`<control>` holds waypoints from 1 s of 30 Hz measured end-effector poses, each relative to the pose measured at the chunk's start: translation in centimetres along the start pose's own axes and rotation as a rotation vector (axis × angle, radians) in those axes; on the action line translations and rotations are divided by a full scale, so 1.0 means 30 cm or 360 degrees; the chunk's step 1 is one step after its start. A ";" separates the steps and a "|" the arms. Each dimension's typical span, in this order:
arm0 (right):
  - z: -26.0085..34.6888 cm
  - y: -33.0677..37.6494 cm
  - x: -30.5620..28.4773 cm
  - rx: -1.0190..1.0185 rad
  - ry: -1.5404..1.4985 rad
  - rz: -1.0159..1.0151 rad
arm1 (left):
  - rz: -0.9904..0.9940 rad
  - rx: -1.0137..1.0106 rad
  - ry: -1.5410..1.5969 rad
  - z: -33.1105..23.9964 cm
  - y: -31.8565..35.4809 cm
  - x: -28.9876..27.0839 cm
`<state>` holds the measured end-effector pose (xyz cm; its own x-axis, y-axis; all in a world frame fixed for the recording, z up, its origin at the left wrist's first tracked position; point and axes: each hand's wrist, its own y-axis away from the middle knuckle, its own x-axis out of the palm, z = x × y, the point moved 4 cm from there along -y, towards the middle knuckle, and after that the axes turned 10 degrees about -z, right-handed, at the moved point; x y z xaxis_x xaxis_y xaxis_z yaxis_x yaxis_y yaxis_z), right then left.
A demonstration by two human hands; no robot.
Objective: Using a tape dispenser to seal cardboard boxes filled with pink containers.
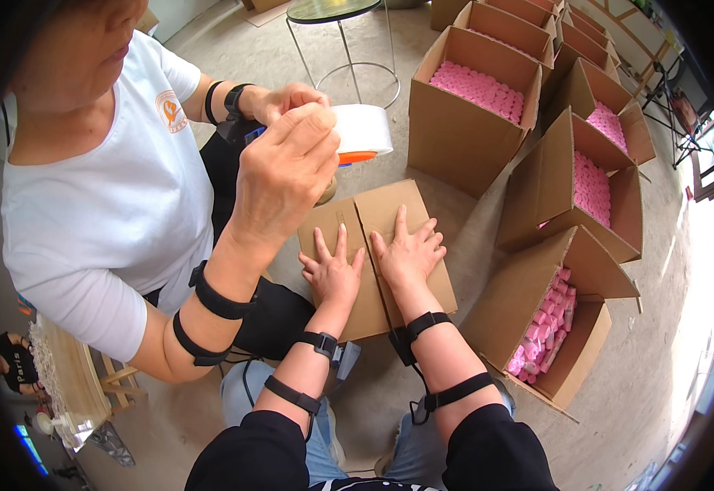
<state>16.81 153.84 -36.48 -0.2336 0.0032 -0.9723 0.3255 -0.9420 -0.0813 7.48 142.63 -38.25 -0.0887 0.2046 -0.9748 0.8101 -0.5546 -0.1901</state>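
Both of my hands press flat on the top of a closed cardboard box (324, 219), whose two flaps meet along a seam between them. My left hand (334, 268) lies on the left flap with fingers spread. On the right flap rests my right hand (408, 252), its fingers also stretched apart. Beyond my left arm, a co-worker in a white shirt holds a tape dispenser (363, 155) with a wide roll of white tape (365, 128), orange and blue at its lower side. The co-worker's hands (287, 155) are raised above the box, pinched near the tape's edge.
Open cardboard boxes stand in rows on the right, such as the nearest box (574, 327), with small pink rolled pieces (547, 323) inside. A round side table (332, 10) with thin metal legs is at the back. A wooden table (67, 372) stands at the lower left.
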 end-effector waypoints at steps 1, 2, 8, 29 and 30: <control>0.001 0.000 0.000 -0.0001 0.0007 0.0004 | 0.0001 0.0000 0.0002 0.000 0.000 0.000; 0.003 0.000 0.001 -0.0002 0.0008 0.0007 | 0.0004 -0.0002 0.0001 0.003 -0.001 0.002; 0.002 0.000 0.009 0.0013 -0.0063 0.0001 | 0.0003 -0.0009 -0.0016 0.004 -0.003 0.005; 0.011 -0.036 -0.018 0.0191 -0.0151 0.0194 | -0.0175 -0.0650 0.0612 0.216 -0.088 0.039; -0.004 -0.047 -0.014 0.0212 -0.0159 0.0212 | -0.0156 -0.0662 0.0618 0.227 -0.100 0.031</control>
<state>16.57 155.20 -35.99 -0.2881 -0.1514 -0.9455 0.2372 -0.9679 0.0827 1.02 138.98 -39.37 -0.0195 0.5640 -0.8256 0.9756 -0.1700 -0.1392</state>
